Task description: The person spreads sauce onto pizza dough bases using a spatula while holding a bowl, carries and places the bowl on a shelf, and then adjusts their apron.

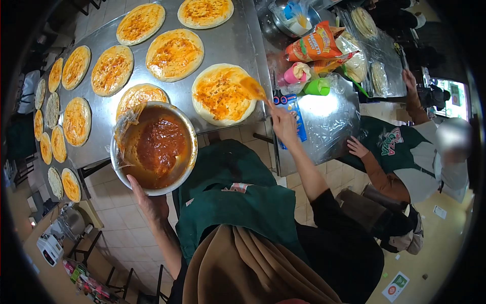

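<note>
My left hand [151, 203] supports a metal bowl [191, 175] from its near side and underneath, with most of the fingers hidden below it. Thick red-orange sauce [161, 147] lies in the bowl, and a crumpled plastic bag [124, 129] clings to its left rim. In my right hand [284, 121] is a sauce-coated spoon [252, 88], its head over the right edge of a round pizza crust [223, 99]. Sauce covers most of that crust, leaving a pale border. The bowl partly hides another sauced crust [143, 96].
Several sauced crusts [112, 70] cover the metal table [177, 15]. On the right side table [324, 147] are a spaghetti sauce pouch [314, 44], green cup [317, 87], pink cup [296, 74], scissors [279, 97] and plastic film. A co-worker [400, 152] in a green apron stands there.
</note>
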{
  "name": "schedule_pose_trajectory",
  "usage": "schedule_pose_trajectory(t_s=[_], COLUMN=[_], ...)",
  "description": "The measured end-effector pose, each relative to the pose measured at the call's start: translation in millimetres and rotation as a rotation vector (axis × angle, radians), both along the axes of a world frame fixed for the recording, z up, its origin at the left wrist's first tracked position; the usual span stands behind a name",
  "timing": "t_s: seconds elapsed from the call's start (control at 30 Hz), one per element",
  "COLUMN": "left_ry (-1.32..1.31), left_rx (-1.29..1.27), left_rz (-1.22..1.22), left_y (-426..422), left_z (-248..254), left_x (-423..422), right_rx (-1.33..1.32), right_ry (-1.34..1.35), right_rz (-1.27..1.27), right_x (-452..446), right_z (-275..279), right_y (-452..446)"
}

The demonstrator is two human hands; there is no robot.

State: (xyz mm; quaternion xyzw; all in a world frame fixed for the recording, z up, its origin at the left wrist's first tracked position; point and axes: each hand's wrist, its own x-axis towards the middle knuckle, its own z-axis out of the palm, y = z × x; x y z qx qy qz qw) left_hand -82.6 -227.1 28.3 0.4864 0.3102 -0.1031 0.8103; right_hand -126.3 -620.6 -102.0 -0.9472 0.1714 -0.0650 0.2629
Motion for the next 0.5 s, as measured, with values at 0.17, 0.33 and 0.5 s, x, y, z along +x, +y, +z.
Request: schedule_pose_trajectory(t_s=[0.17, 0.33, 0.5], left_ry=[-0.005, 0.023, -0.017], left_rx=[0.009, -0.008, -0.022], left_rz=[0.02, -0.049, -0.096], left_y=[2, 15, 41], left_z=[-4, 0, -4], left_x=[-1, 4, 7], right_rx=[0.154, 0.113, -0.117], right_ry=[0.055, 0.005, 0.082], right_rz=[-0.042, -0.105, 0.017], right_x=[-84, -28, -46], right_z=[15, 26, 12], right_y=[48, 58, 76])
